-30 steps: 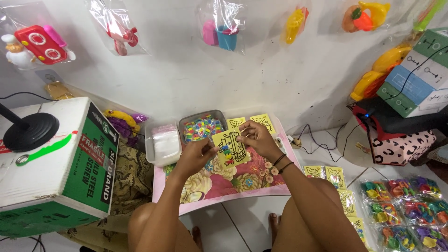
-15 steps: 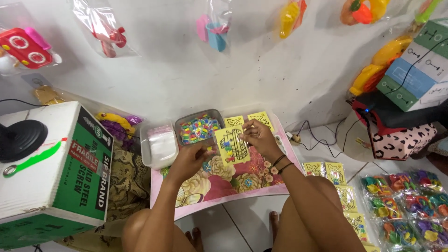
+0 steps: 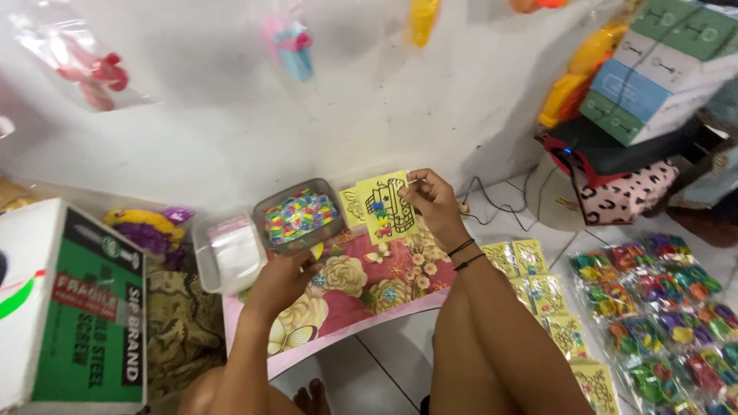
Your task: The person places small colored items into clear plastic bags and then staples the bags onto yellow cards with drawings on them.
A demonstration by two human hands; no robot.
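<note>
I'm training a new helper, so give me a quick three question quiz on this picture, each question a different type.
1. True or false: the right hand holds up a yellow card with a black line drawing.
2. What fills the clear tray near the left hand? A) small colourful pieces B) coins C) water
3. What pattern covers the small pink table?

Key:
1. True.
2. A.
3. Flowers.
</note>
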